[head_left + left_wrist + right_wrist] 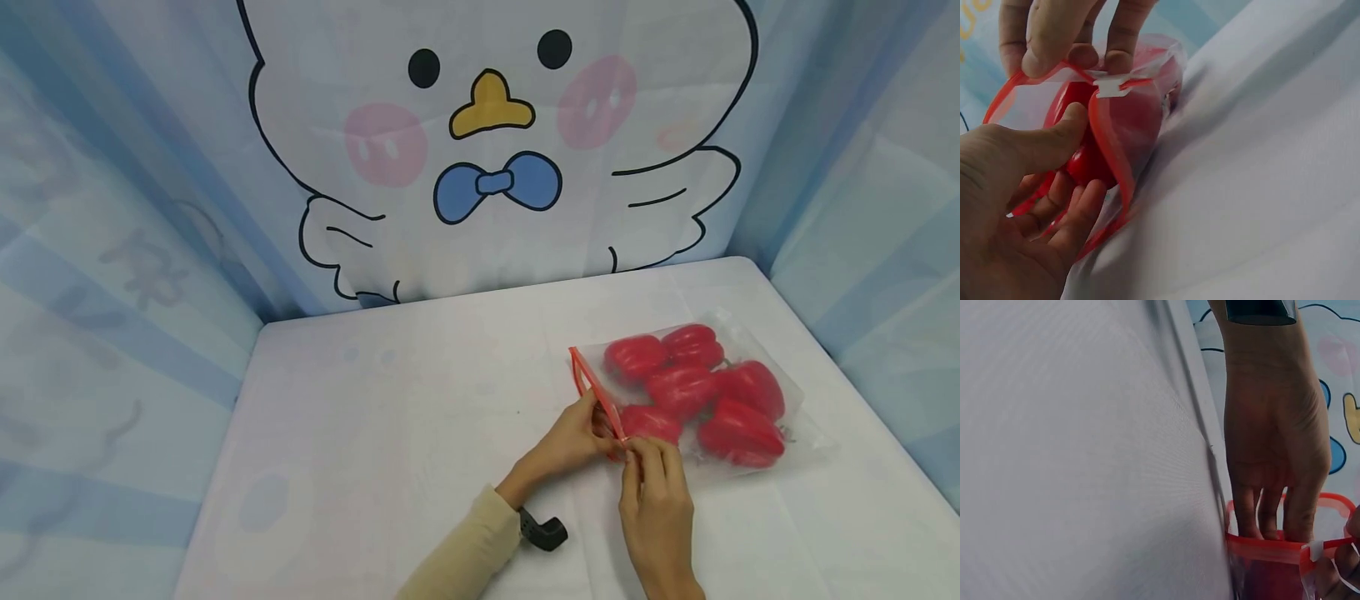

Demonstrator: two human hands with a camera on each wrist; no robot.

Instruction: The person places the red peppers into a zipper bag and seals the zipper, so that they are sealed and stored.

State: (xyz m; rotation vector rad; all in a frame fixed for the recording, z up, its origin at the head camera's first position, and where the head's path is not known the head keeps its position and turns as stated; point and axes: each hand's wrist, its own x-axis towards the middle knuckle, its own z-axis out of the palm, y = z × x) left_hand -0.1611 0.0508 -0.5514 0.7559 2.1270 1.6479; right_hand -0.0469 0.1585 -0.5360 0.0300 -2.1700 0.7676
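A clear plastic zip bag (813,442) with a red zip edge (576,367) lies on the right side of the table, its mouth facing left. Several red bell peppers (678,390) are inside. My left hand (561,442) reaches into the mouth, thumb and curled fingers about a red bell pepper (1094,159) just inside; how firmly it grips is hard to see. My right hand (660,508) pinches the near part of the zip edge, beside a white slider (1110,87). In the right wrist view, my left hand's (1279,444) fingertips are hidden in the bag.
The bag lies on a white cloth-covered table (390,433). Behind stands a curtain (487,242) with a cartoon bird, and blue-and-white cloth hangs at both sides. A black wrist device (543,532) is on my left wrist.
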